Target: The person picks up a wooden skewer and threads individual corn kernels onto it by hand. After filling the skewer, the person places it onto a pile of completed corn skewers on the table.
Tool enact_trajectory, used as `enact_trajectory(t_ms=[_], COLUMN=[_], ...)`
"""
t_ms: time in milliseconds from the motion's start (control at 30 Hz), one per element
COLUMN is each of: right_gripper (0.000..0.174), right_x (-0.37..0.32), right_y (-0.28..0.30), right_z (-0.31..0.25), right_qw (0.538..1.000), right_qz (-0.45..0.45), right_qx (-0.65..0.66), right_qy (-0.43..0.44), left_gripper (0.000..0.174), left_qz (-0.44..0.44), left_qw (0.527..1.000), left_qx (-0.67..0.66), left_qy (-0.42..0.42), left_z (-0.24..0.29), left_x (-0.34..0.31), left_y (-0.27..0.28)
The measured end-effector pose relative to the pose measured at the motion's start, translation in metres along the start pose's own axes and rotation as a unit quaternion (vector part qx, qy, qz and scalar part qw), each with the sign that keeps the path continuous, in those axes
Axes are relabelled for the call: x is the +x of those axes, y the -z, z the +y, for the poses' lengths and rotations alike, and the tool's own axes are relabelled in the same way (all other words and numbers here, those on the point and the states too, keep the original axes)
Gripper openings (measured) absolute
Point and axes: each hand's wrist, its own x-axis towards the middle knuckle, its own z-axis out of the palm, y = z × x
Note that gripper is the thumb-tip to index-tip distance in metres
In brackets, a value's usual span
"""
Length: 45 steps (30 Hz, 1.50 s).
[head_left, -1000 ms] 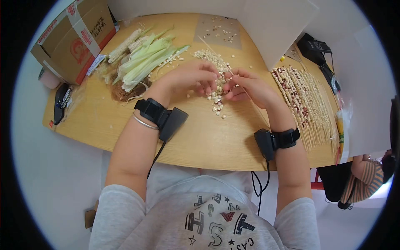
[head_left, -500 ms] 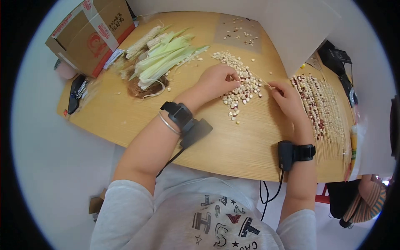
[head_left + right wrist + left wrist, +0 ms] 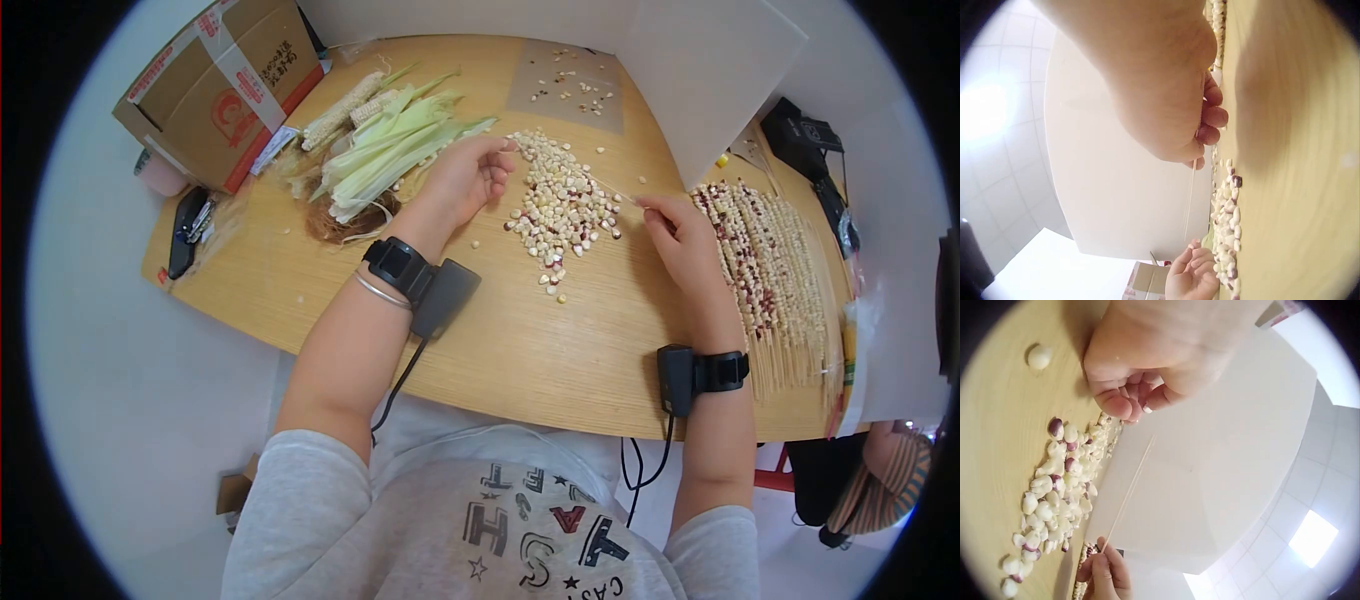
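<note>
- Right hand [image 3: 680, 240]: fingers bent, thumb and forefinger pinching a thin stick [image 3: 1127, 499], its free end pointing toward the far side of the kernel pile.
- Left hand [image 3: 468, 180]: narrow grip, thumb and fingertips closed on a small pale kernel [image 3: 1147, 409]; located between husks and pile, apart from the stick.
- Shirt [image 3: 450, 510]: grey, printed with stars and large letters, among them a T, a red A and, partly cut off, "CAS".
- Wrist units [image 3: 445, 300]: black, one strapped at each wrist; no wording legible. Silver bangle [image 3: 382, 291] beside the left one.
- Kernel pile [image 3: 560, 205]: white and dark red kernels, loose on the wooden table [image 3: 520, 340], between the hands.
- Loaded sticks [image 3: 765, 265]: rows threaded with kernels, to the right of the right hand.
- Stapler [image 3: 184, 235]: black, at the left table edge.
- Corn husks [image 3: 400, 145]: green, with bare cobs [image 3: 345, 108] just beyond.
- Cardboard box [image 3: 215, 100]: red emblem, dark Chinese characters and red-printed tape; wording too small to read reliably.
- Flat sheet [image 3: 565, 110]: far side, scattered kernels on it; white panel [image 3: 710, 80] to its right.
</note>
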Motion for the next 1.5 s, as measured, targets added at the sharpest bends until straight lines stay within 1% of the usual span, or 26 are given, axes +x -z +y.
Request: enact_trajectory(t_ms=[33,100,167,200,367,533,600,700,767,833,900,1000,1167,1233,1333,1500], right_gripper=[0.02,0.019,0.019,0.019,0.019,0.019,0.018,0.018,0.018,0.017,0.017,0.017,0.017,0.017,0.017,0.017], right_x=[-0.0003,-0.0009,-0.0009,-0.0011,-0.0017,-0.0005,-0.0013,-0.0008,-0.0008,-0.0016,-0.0006,-0.0002,0.0003,-0.0005,-0.0002,-0.0005], right_y=[-0.0003,-0.0003,-0.0017,-0.0024,-0.0012,-0.0027,-0.0035,-0.0034,-0.0034,-0.0036,-0.0029,-0.0057,-0.0054,-0.0056,-0.005,-0.0067], right_z=[-0.0019,-0.0044,-0.0021,-0.0011,-0.0021,-0.003,-0.0038,-0.002,-0.0002,-0.001,-0.0035,0.0006,-0.002,-0.0035,-0.0046,-0.0008], right_qw=[1.0,0.999,0.999,0.999,1.0,0.999,1.0,0.999,0.999,0.999,1.0,0.999,0.999,0.999,1.0,0.999], right_qz=[0.002,-0.003,0.002,0.005,0.001,0.006,-0.009,0.01,0.011,0.012,0.002,0.015,0.005,0.006,0.0,0.011], right_qx=[0.001,-0.012,-0.006,0.0,-0.001,0.0,-0.007,-0.007,-0.006,-0.005,-0.002,0.007,-0.001,0.0,-0.003,-0.01], right_qy=[-0.001,0.031,0.034,0.038,0.032,0.042,0.017,0.043,0.041,0.041,0.02,0.043,0.035,0.037,0.024,0.041], left_gripper=[0.017,0.016,0.016,0.015,0.013,0.012,0.012,0.011,0.01,0.009,0.01,0.01,0.011,0.011,0.01,0.009], left_qz=[0.003,-0.004,-0.011,-0.021,-0.034,-0.022,-0.029,-0.037,-0.038,-0.031,-0.034,-0.037,-0.038,-0.058,-0.049,-0.028], left_qw=[1.0,1.0,1.0,1.0,0.999,1.0,0.999,0.999,0.998,0.999,0.999,0.999,0.999,0.998,0.998,0.999], left_qx=[-0.014,-0.015,-0.018,0.0,0.022,0.019,0.022,0.034,0.045,0.039,0.036,0.029,0.024,0.021,0.024,0.038], left_qy=[0.003,0.005,0.006,-0.003,-0.016,-0.008,-0.013,-0.017,-0.017,-0.016,-0.018,-0.018,-0.013,-0.026,-0.024,-0.027], left_z=[0.0001,-0.001,-0.0015,-0.0021,-0.0026,-0.0031,-0.0024,-0.0021,-0.0022,-0.0023,-0.0024,-0.003,-0.0024,-0.0037,-0.004,-0.0034], left_x=[0.001,0.0033,0.0047,0.0044,0.0018,0.0033,0.0016,0.0019,0.0024,0.0017,0.0026,0.0024,0.0014,0.0024,0.0024,0.0004], left_y=[0.0003,0.0023,0.0024,0.0023,0.0,0.0019,0.0015,0.0011,0.0005,0.0003,0.0005,0.0015,0.0012,0.0025,0.002,-0.001])
